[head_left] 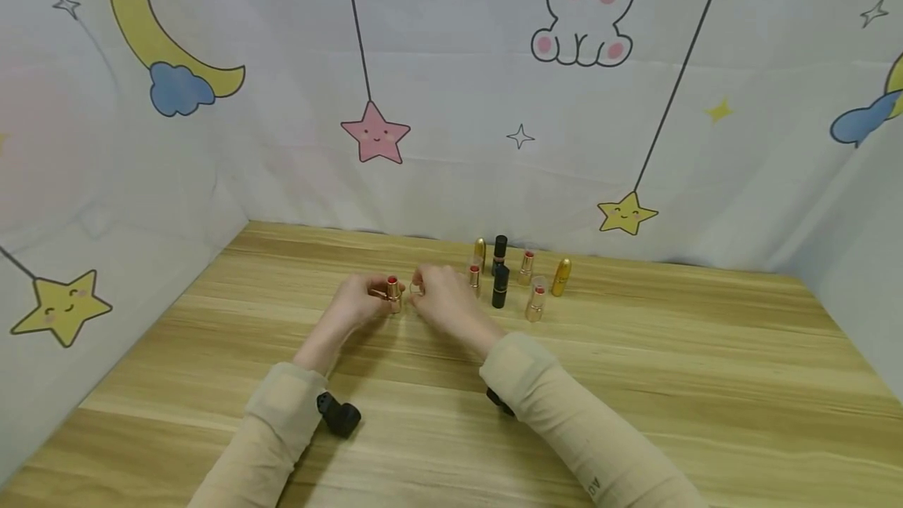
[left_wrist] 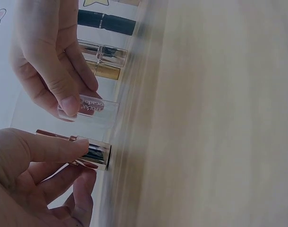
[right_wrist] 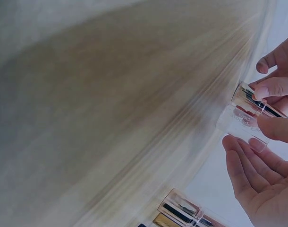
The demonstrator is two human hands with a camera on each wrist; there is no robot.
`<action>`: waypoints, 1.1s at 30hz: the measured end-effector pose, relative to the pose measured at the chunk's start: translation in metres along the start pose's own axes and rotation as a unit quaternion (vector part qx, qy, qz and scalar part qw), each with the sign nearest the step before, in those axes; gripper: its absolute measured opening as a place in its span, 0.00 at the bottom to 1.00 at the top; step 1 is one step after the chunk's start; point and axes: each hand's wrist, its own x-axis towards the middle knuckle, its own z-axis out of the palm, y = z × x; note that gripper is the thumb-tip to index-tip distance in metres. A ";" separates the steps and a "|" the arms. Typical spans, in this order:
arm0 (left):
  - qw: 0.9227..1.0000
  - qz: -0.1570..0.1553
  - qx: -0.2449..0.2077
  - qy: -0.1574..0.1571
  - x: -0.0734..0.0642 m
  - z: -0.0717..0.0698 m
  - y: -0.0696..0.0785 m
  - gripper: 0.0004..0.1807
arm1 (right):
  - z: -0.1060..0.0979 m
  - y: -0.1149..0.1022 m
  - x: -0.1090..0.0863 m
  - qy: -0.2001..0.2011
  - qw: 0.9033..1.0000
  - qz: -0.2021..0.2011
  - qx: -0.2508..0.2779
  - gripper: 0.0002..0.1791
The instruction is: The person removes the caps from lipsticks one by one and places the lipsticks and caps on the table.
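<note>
My left hand (head_left: 355,302) pinches an uncapped lipstick (head_left: 393,298) between thumb and fingers. It stands upright on the wooden table, its tube shiny gold and its tip red. Just to the right, my right hand (head_left: 446,298) holds a clear cap (left_wrist: 106,112) with printed lettering, pinched between thumb and fingertips. In the left wrist view the cap is beside the lipstick, with a small gap between them. From the right wrist, the cap (right_wrist: 236,122) and the lipstick (right_wrist: 245,98) appear side by side, partly covered by fingers.
Right of my hands several more lipsticks stand grouped: black tubes (head_left: 500,288), gold bullet-shaped ones (head_left: 561,278), and clear-capped ones with red tips (head_left: 535,304). Behind the table (head_left: 670,351) hangs a white cloth (head_left: 451,186) with cartoon prints, which also lines the sides.
</note>
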 end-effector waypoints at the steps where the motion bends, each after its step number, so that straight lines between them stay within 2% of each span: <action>1: 1.000 0.001 -0.001 0.000 0.000 0.000 0.000 0.19 | 0.000 0.000 0.000 0.000 1.000 0.000 -0.002 0.09; 10: 1.000 -0.004 0.005 0.002 0.000 0.000 0.000 0.17 | 0.001 0.000 0.001 -0.001 1.000 0.000 -0.008 0.09; 18: 1.000 -0.008 -0.008 -0.004 0.000 0.000 -0.001 0.20 | 0.000 0.000 0.001 0.002 1.000 -0.002 -0.018 0.11; 25: 1.000 0.010 -0.002 -0.003 0.000 0.000 -0.002 0.21 | 0.001 0.001 0.000 0.006 1.000 -0.012 -0.011 0.12; 29: 1.000 0.004 -0.004 -0.007 0.000 0.000 -0.002 0.23 | 0.001 0.001 -0.002 0.007 1.000 -0.008 -0.010 0.14; 33: 1.000 -0.015 -0.012 -0.008 -0.002 -0.003 -0.001 0.25 | -0.001 -0.001 -0.004 0.000 1.000 0.008 0.001 0.18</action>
